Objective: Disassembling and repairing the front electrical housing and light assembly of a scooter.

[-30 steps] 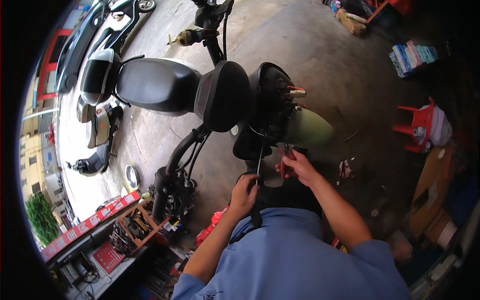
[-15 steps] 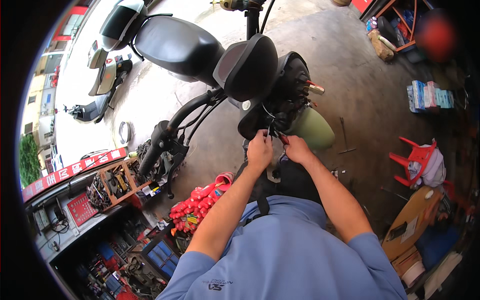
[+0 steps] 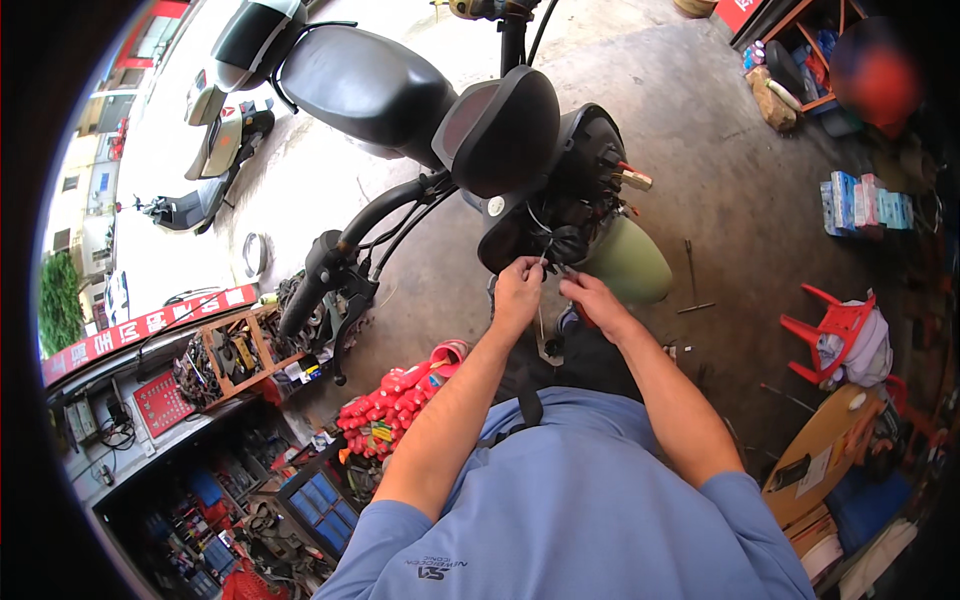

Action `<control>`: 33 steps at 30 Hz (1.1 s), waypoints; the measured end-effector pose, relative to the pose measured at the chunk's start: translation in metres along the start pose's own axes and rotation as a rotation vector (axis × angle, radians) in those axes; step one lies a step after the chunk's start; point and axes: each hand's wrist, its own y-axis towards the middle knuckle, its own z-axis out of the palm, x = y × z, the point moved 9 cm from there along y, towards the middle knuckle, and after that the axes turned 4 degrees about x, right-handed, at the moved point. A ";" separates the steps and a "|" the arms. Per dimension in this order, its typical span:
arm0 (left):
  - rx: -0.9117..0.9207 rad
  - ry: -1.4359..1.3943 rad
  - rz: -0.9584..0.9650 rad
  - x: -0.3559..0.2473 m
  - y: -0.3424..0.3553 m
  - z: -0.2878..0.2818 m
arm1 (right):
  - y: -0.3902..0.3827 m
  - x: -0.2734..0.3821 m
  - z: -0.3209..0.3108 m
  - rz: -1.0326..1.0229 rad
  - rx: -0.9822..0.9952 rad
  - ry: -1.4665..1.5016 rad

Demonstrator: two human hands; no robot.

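In front of me stands a scooter with its front panel off, dark wiring point(image 3: 566, 240) showing below the handlebar's display housing point(image 3: 500, 135). Close under that wiring, my left hand point(image 3: 518, 292) is closed in a pinch on a thin pale wire point(image 3: 543, 258). My right hand point(image 3: 597, 306) is beside it, its fingers curled round a red-handled tool point(image 3: 587, 321), mostly hidden in the palm. The tool's exact kind does not show. The two hands' fingertips are a small gap apart. A pale green front fender point(image 3: 632, 262) lies just beyond my right hand.
The left handlebar grip point(image 3: 303, 300) juts toward me. Red gloves point(image 3: 395, 405) are heaped by my left arm, near a tool bench point(image 3: 140, 480). At right are a T-handled wrench point(image 3: 692, 280) on the floor, a red stool point(image 3: 828, 330) and stacked tissue packs point(image 3: 865, 203).
My right hand has turned and drawn slightly back, so the red handle beside its fingertips is now mostly inside the palm. My left hand keeps its pinch almost in place.
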 end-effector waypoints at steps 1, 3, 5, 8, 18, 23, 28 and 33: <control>-0.009 0.016 0.006 -0.001 0.000 0.000 | -0.006 -0.009 0.002 0.117 0.032 0.169; 0.016 0.045 -0.019 0.000 0.000 0.001 | -0.016 0.000 0.002 0.076 0.076 0.269; 0.023 0.064 -0.030 0.001 0.000 0.002 | -0.022 0.006 0.001 0.084 0.094 0.360; 0.028 0.085 -0.027 -0.001 -0.001 0.004 | -0.024 0.012 0.002 0.028 0.131 0.459; 0.041 0.171 -0.002 -0.019 -0.005 0.005 | -0.001 -0.001 0.008 -0.120 -0.062 -0.126; 0.030 0.241 0.027 -0.030 -0.008 0.004 | 0.005 -0.004 0.016 -0.023 -0.004 -0.111; 0.040 0.265 0.034 -0.035 -0.009 0.006 | 0.008 0.000 0.012 -0.065 -0.035 -0.111; 0.028 0.268 0.070 -0.042 -0.010 0.005 | 0.011 0.009 0.008 -0.140 -0.095 -0.275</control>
